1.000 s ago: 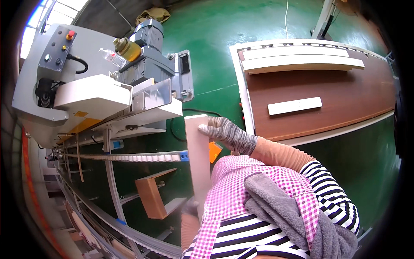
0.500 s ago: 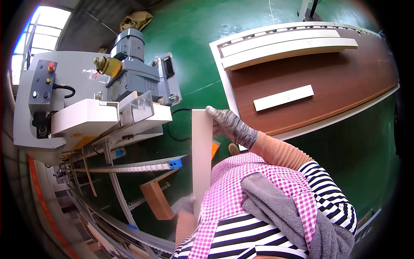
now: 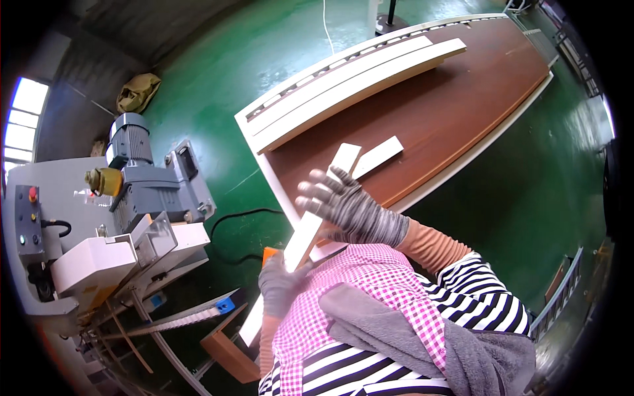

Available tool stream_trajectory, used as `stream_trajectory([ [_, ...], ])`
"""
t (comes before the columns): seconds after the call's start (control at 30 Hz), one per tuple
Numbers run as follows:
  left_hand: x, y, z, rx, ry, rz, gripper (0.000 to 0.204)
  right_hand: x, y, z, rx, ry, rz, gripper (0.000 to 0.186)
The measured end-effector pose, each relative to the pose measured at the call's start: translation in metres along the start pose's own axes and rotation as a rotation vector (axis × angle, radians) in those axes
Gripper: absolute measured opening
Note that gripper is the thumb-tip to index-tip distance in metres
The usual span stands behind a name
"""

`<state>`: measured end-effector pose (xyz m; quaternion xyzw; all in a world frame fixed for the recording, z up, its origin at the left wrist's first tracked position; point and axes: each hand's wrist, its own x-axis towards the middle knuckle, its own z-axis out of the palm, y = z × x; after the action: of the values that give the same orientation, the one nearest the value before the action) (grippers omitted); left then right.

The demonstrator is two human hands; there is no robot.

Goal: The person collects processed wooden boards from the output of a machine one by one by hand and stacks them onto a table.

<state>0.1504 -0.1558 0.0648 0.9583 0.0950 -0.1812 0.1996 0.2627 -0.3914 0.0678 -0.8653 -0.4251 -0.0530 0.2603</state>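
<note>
A long white board (image 3: 304, 239) slants across the front of my body, its far end over the near edge of the brown tabletop. My left hand (image 3: 282, 284), in a grey glove and slightly blurred, is closed around its lower part. Over the upper part reaches my right hand (image 3: 353, 210), in a striped grey glove with bare fingertips. Its fingers are stretched out and spread across the board. A short white board (image 3: 380, 157) lies on the tabletop just beyond, partly covered by the slanting board's end.
The brown-topped table (image 3: 456, 99) with pale edges carries long white boards (image 3: 356, 89) along its far side. At left stands a grey machine with a motor (image 3: 132, 142) and a button box (image 3: 30, 218). A metal conveyor rail (image 3: 191, 318) and a brown block (image 3: 228, 356) are at lower left.
My view and body have turned right toward the table. The board has swung from upright to slanting, its far end now over the tabletop. My right hand has left its end and spread its fingers.
</note>
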Motion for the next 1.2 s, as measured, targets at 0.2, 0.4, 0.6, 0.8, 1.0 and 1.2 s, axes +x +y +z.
stream_trajectory([
  [0.2,0.068,0.097,0.048,0.248,0.031,0.217,0.063,-0.02,0.077,0.034,-0.102,-0.638,0.178,0.056],
  [0.4,0.074,0.064,0.084,0.22,0.147,0.309,0.085,-0.059,0.194,0.073,-0.195,-0.593,0.363,0.058],
  [0.6,0.005,-0.047,0.117,-0.172,0.222,-0.09,0.059,-0.077,0.269,0.121,-0.19,-0.446,0.332,0.074],
  [0.8,-0.065,-0.111,0.121,-0.87,0.574,-0.437,0.039,-0.085,0.261,0.132,-0.201,-0.395,0.324,0.062],
  [1.0,-0.09,-0.202,0.021,-0.5,1.214,-0.286,0.026,-0.077,0.251,0.145,-0.479,-0.723,0.582,0.103],
  [1.2,-0.11,-0.363,-0.085,-0.14,1.388,-0.54,0.064,-0.03,0.162,0.146,-0.446,-0.654,0.677,0.114],
])
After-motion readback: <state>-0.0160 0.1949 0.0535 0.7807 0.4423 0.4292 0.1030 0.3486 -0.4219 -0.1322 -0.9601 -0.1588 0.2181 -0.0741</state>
